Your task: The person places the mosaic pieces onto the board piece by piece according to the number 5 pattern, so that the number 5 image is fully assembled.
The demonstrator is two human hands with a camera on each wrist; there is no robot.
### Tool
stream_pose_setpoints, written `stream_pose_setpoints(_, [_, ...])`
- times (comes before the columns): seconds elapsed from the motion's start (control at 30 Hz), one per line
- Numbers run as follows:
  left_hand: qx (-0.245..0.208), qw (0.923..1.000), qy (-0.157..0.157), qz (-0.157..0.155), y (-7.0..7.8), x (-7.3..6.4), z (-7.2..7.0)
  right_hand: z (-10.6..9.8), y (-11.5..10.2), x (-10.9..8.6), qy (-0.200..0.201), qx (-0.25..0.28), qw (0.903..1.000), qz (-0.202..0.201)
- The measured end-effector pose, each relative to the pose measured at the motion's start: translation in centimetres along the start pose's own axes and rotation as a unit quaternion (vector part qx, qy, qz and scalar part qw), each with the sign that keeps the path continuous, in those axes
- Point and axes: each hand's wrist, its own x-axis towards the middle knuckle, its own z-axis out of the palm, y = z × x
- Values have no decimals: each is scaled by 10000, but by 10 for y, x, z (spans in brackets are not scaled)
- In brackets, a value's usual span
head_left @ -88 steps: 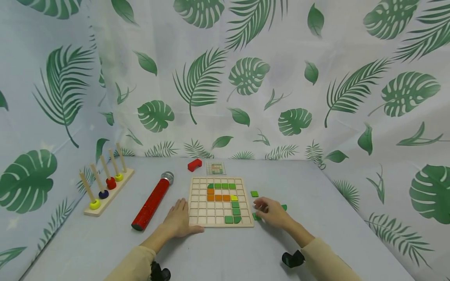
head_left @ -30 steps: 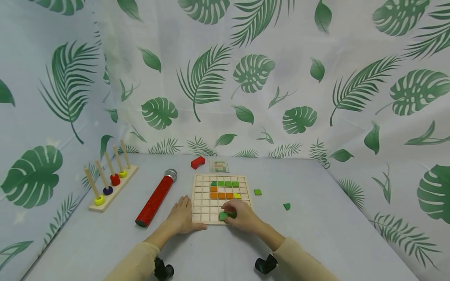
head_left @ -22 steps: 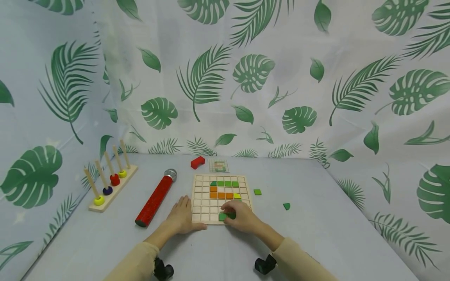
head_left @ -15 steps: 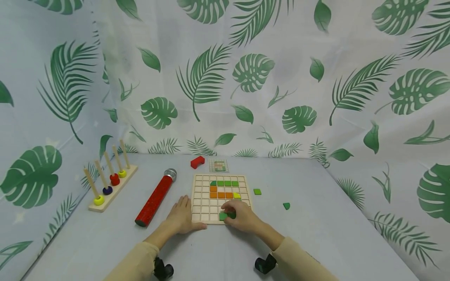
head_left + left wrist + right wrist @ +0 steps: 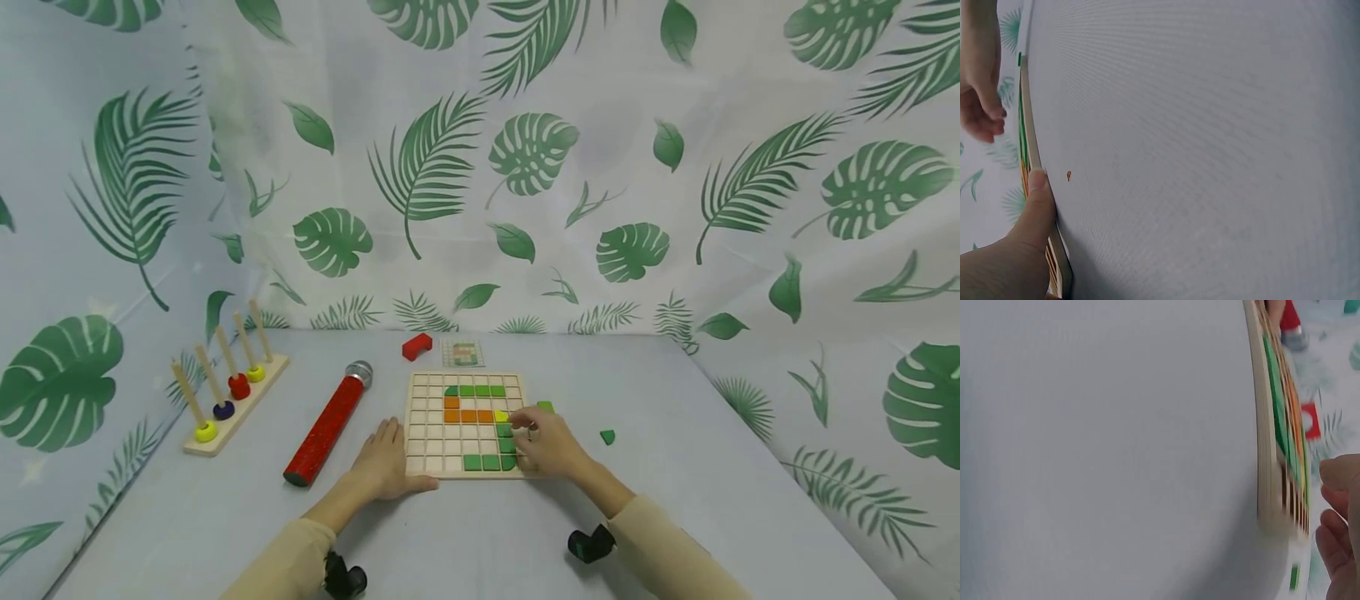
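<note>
A wooden grid board (image 5: 426, 435) lies flat on the table, with orange tiles (image 5: 470, 417), a yellow tile (image 5: 501, 416) and several green tiles (image 5: 472, 462) in its cells. My left hand (image 5: 381, 462) rests against the board's left side, fingers straight and the thumb along the front edge. Over the board's right edge hovers my right hand (image 5: 553, 443), its fingers loosely bent; the right wrist view shows nothing in its grasp. A loose green square tile (image 5: 546, 407) sits just beyond this hand, partly covered. Further right lies a green rounded-corner tile (image 5: 607, 437).
Behind the board are a pattern card (image 5: 462, 353) and a red arched block (image 5: 417, 347). To the left, a red toy microphone (image 5: 324, 437) lies slanted, and a peg stand (image 5: 225, 421) with coloured rings stands beyond it. A leaf-print cloth (image 5: 450, 192) hangs behind.
The right hand brought a green tile from the table onto the board's front row, let go of it, then lifted away to the right. The left hand has stayed in place.
</note>
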Motion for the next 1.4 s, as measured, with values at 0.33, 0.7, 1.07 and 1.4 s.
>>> stream_pose_setpoints(0.33, [43, 10000, 31, 23, 0, -3, 0, -45, 56, -23, 79, -771, 9912, 1075])
stream_pose_setpoints(0.7, [50, 10000, 21, -10, -1, 1, 1, -72, 90, -47, -69, -831, 9890, 1224])
stream_pose_setpoints(1.07, [89, 10000, 15, 10, -2, 2, 1, -83, 93, -60, -61, -586, 9909, 1209])
stream_pose_setpoints(1.4, [14, 10000, 47, 21, -2, 2, 3, -76, 88, -59, 83, -497, 9926, 1102])
